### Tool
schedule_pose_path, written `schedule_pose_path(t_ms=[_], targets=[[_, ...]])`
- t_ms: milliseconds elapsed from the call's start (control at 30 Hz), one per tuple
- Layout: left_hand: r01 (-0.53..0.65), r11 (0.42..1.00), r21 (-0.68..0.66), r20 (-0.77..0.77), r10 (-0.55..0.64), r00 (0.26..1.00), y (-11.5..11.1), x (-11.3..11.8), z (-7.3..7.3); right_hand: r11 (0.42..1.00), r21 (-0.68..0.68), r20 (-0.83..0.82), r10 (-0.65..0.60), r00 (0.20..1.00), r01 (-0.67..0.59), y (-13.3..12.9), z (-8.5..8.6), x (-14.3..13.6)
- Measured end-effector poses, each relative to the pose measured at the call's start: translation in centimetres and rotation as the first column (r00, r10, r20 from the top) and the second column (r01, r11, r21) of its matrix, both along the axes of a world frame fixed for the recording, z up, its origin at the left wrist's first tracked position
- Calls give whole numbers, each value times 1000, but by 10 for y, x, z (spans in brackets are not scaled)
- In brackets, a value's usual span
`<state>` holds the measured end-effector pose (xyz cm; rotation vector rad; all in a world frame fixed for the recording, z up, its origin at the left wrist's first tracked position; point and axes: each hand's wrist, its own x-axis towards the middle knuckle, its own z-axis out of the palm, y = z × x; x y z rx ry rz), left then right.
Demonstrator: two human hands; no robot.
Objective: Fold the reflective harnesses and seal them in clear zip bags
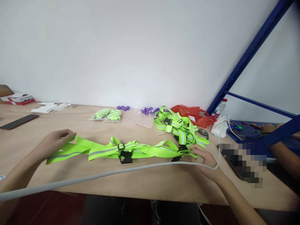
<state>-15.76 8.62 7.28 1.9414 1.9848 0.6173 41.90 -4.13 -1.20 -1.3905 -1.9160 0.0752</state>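
Observation:
A neon yellow-green strap with a grey reflective stripe lies stretched sideways near the table's front. My left hand pinches its left end between thumb and fingers. At the other end, my right hand has its fingers closed on the strap beside dark clips. A black buckle hangs on the strap's middle part. Behind my right hand lies a tangled pile of similar straps with black buckles. A white cable crosses in front of the strap.
Two bagged straps, purple rings and a red bag lie along the wall. A dark phone-like object is at left. To the right are a blue frame, a bottle and another person's arm.

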Motion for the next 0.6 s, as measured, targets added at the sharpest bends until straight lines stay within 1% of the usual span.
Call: schedule_pose_path(t_ms=[67, 100, 133, 200, 267, 300, 333, 367, 400, 433, 467, 500, 533, 567, 600], targets=[[28, 992, -125, -49, -34, 998, 5, 3, -13, 993, -89, -159, 62, 985, -77, -8, 11, -11], [43, 987, -156, -102, -59, 993, 7, 6, -18, 984, -141, -219, 77, 973, -110, -11, 16, -15], [54, 987, -152, -164, -79, 983, 9, 10, -23, 970, -198, -268, 86, 959, -143, -14, 21, -20], [52, 994, -96, -306, -79, 949, 11, 23, -31, 923, -325, -331, 91, 939, -204, -18, 28, -24], [49, 999, -15, -405, -51, 913, 5, 43, -39, 866, -436, -353, 85, 932, -244, -21, 31, -26], [76, 997, 22, -418, -60, 906, 0, 57, -44, 849, -470, -355, 71, 932, -244, -21, 31, -26], [153, 987, 47, -420, -120, 899, -6, 71, -49, 841, -489, -355, 50, 933, -231, -21, 30, -27], [319, 946, 62, -412, -267, 871, -13, 87, -55, 843, -496, -355, 21, 935, -207, -21, 29, -28], [477, 876, 65, -382, -420, 823, -20, 103, -60, 851, -493, -358, -10, 934, -180, -20, 28, -29], [592, 803, 73, -361, -532, 766, -26, 118, -64, 859, -488, -364, -40, 930, -154, -18, 27, -31], [670, 738, 79, -348, -610, 712, -32, 131, -68, 863, -486, -374, -63, 925, -137, -17, 26, -33], [718, 692, 71, -335, -661, 671, -35, 142, -70, 865, -483, -393, -79, 916, -132, -15, 25, -34], [737, 673, 60, -321, -686, 653, -37, 150, -71, 868, -478, -420, -93, 903, -132, -12, 24, -36], [735, 676, 50, -296, -693, 658, -37, 155, -70, 872, -469, -454, -104, 885, -138, -10, 22, -36], [720, 693, 43, -257, -689, 678, -36, 158, -67, 876, -458, -494, -113, 862, -148, -8, 20, -36]])
